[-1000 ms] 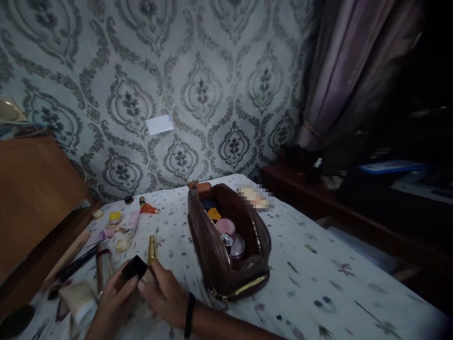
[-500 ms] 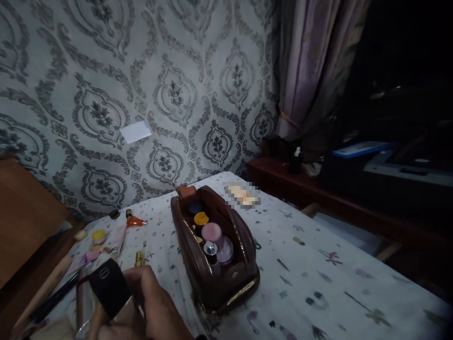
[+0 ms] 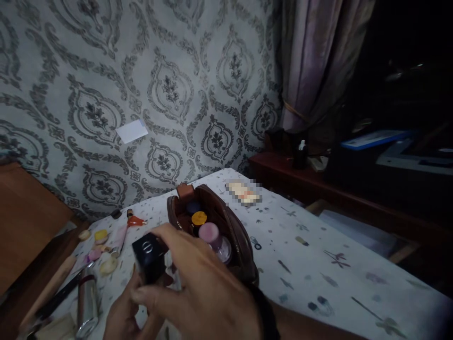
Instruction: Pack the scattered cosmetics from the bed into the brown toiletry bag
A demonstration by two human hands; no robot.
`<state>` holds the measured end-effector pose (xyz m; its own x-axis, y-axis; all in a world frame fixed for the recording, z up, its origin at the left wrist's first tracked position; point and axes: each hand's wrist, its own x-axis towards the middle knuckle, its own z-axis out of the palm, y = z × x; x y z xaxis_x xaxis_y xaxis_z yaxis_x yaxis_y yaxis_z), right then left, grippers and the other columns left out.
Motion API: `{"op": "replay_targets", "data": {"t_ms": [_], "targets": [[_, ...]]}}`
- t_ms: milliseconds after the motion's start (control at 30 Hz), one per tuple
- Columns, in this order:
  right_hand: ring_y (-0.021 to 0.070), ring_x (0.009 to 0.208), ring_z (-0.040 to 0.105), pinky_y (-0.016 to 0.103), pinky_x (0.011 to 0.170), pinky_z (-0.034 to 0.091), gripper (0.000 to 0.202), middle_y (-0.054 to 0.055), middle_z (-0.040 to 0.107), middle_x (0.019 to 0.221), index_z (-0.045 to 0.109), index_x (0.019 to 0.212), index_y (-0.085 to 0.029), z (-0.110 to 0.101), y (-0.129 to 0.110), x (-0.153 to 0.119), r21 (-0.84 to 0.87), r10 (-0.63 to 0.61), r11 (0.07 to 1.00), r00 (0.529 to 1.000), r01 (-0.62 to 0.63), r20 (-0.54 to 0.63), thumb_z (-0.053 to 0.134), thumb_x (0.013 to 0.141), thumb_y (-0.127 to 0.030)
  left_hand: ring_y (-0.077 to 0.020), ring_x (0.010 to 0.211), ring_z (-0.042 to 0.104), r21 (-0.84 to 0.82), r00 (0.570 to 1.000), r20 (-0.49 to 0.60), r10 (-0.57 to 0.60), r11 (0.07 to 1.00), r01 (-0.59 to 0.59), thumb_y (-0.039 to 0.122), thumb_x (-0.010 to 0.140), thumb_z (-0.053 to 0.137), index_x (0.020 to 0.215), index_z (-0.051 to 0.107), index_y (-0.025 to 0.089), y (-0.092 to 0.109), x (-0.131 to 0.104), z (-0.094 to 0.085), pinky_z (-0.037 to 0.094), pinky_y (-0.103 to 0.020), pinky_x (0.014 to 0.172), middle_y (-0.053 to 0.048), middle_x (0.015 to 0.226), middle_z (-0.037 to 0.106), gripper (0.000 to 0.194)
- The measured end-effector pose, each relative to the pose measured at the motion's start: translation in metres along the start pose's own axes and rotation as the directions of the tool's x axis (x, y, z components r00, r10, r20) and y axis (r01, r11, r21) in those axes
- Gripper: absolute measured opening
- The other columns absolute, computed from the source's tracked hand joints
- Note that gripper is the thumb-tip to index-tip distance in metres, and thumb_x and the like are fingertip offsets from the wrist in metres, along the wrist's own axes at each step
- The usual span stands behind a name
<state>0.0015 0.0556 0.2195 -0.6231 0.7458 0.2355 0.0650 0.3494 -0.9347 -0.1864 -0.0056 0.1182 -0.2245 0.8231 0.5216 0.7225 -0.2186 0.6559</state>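
A cosmetic bottle with a square black cap [image 3: 149, 255] is between my two hands, left of the bag. My right hand [image 3: 201, 283], with a dark band on its wrist, grips the cap side with thumb and fingers. My left hand [image 3: 123, 307] closes around the lower part, mostly hidden behind the right. Just beyond them a brown cosmetic bag [image 3: 244, 241] stands unzipped. Inside are a jar with a yellow-orange lid [image 3: 199, 218], a pink-capped container [image 3: 208, 233] and a dark blue item [image 3: 193, 207]. My right hand covers the bag's near end.
Left on the patterned cloth lie a silver-and-dark tube [image 3: 87, 302], a pink tube [image 3: 121, 240], a yellow-lidded pot [image 3: 101, 235], an orange bottle [image 3: 136, 220] and other small cosmetics. A blurred-out item [image 3: 244, 192] lies behind the bag. A dark-red ledge [image 3: 272, 172] is at right.
The black-capped bottle has moved right and up, closer to the bag. My right hand has come further into view and now covers part of the bag.
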Motion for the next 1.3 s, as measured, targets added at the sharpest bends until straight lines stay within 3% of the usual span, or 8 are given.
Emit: {"op": "replay_targets", "data": {"t_ms": [200,367,467,533,633,767,967,1300], "targets": [[0.0099,0.062,0.051,0.022,0.053,0.034,0.014,-0.007,0.054,0.067,0.051,0.075,-0.021,-0.02,0.004,0.002,-0.111,-0.089,0.991,0.991,0.078,-0.102,0.064,0.072,-0.017,-0.0189,0.074,0.067,0.005,0.992,0.129,-0.015,1.0,0.015,0.051,0.079,0.066,0.1,0.067,0.018,0.029,0.021,0.007,0.056,-0.025,0.065,-0.005,0.083,0.071,0.039],[0.0105,0.065,0.056,0.021,0.054,0.041,0.012,-0.003,0.061,0.074,0.059,0.088,-0.019,-0.038,0.014,0.009,0.017,-0.13,0.991,0.976,0.135,-0.174,0.062,0.077,-0.019,-0.0156,0.075,0.064,-0.086,0.998,0.052,0.024,0.996,-0.02,0.045,0.085,0.062,0.129,0.05,0.021,0.039,0.025,0.024,0.053,-0.022,0.061,-0.006,0.099,0.069,0.052],[0.011,0.064,0.058,0.021,0.054,0.045,0.013,-0.003,0.061,0.074,0.06,0.091,-0.017,-0.053,0.016,0.012,0.088,-0.118,0.986,0.967,0.14,-0.224,0.062,0.079,-0.021,-0.0124,0.063,0.059,0.026,0.988,0.014,0.152,0.988,-0.153,0.035,0.089,0.058,0.132,0.045,0.021,0.033,0.023,0.025,0.051,-0.023,0.056,-0.004,0.093,0.068,0.048],[0.0118,0.063,0.059,0.022,0.053,0.047,0.012,-0.003,0.062,0.073,0.059,0.089,-0.017,-0.063,0.017,0.013,0.063,-0.103,0.99,0.958,0.124,-0.268,0.063,0.079,-0.022,-0.0146,0.072,0.061,0.193,0.93,0.021,0.367,0.911,-0.364,0.025,0.088,0.059,0.12,0.054,0.02,0.028,0.021,0.023,0.052,-0.026,0.065,-0.004,0.09,0.068,0.034],[0.0142,0.067,0.062,0.024,0.055,0.05,0.013,-0.001,0.064,0.077,0.059,0.087,-0.018,-0.076,0.02,0.015,-0.025,-0.116,0.993,0.943,0.114,-0.311,0.066,0.078,-0.023,-0.0195,0.097,0.062,0.375,0.743,0.087,0.664,0.669,-0.642,0.013,0.084,0.062,0.105,0.064,0.016,0.027,0.014,0.027,0.048,-0.032,0.087,-0.007,0.097,0.07,0.022],[0.0166,0.074,0.064,0.025,0.06,0.051,0.011,0.0,0.065,0.079,0.06,0.082,-0.017,-0.086,0.028,0.018,-0.155,-0.163,0.98,0.942,0.121,-0.295,0.068,0.076,-0.022,-0.0186,0.106,0.06,0.405,0.617,0.171,0.769,0.516,-0.755,0.015,0.088,0.057,0.105,0.069,0.015,0.031,0.004,0.045,0.036,-0.034,0.105,-0.006,0.101,0.073,0.021],[0.0157,0.071,0.061,0.025,0.06,0.05,0.014,-0.001,0.066,0.078,0.062,0.083,-0.017,-0.095,0.042,0.021,-0.312,-0.186,0.943,0.961,0.116,-0.205,0.069,0.074,-0.026,-0.0173,0.106,0.059,0.362,0.633,0.205,0.747,0.543,-0.758,0.01,0.091,0.05,0.105,0.071,0.01,0.029,0.002,0.061,0.03,-0.035,0.11,-0.007,0.098,0.074,0.025],[0.0106,0.058,0.052,0.022,0.051,0.039,0.024,-0.006,0.058,0.066,0.062,0.088,-0.019,-0.099,0.065,0.024,-0.505,-0.114,0.861,0.99,0.055,-0.085,0.071,0.076,-0.037,-0.0144,0.099,0.059,0.39,0.654,0.067,0.754,0.584,-0.712,0.021,0.09,0.055,0.095,0.072,0.027,0.022,-0.003,0.073,0.033,-0.035,0.108,-0.001,0.091,0.071,0.018]]}}
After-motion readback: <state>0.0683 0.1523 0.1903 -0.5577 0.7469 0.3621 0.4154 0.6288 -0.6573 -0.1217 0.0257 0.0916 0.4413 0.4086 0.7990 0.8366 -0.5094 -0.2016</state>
